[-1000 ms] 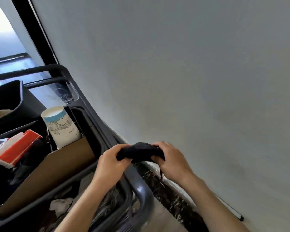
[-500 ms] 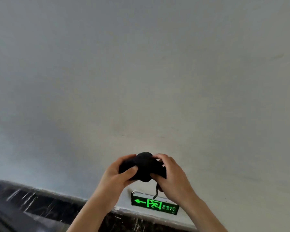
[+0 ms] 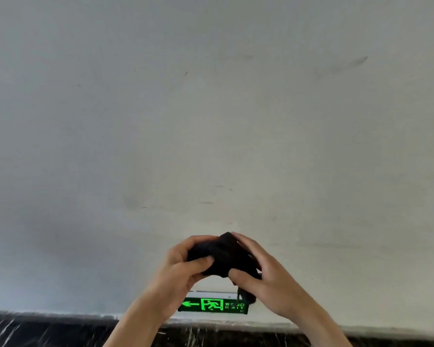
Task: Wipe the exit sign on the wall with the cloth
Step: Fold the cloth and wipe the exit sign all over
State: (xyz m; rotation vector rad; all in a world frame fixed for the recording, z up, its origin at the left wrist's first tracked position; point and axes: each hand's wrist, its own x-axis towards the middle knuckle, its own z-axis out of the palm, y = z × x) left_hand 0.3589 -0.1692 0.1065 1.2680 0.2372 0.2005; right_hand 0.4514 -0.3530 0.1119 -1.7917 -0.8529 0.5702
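A bunched black cloth is held between both hands in front of the white wall. My left hand grips its left side with thumb on top. My right hand closes on its right side, and a loose end of cloth hangs below it. The green lit exit sign sits low on the wall, just above the skirting, directly below my hands. The cloth is above the sign and apart from it; my right hand hides the sign's right end.
The white wall fills most of the view, with faint scuff marks. A black marbled skirting runs along the bottom edge under the sign.
The view swung from the cleaning cart to the wall, bringing the exit sign into sight. Both hands kept hold of the cloth and have reshaped the bundle slightly.
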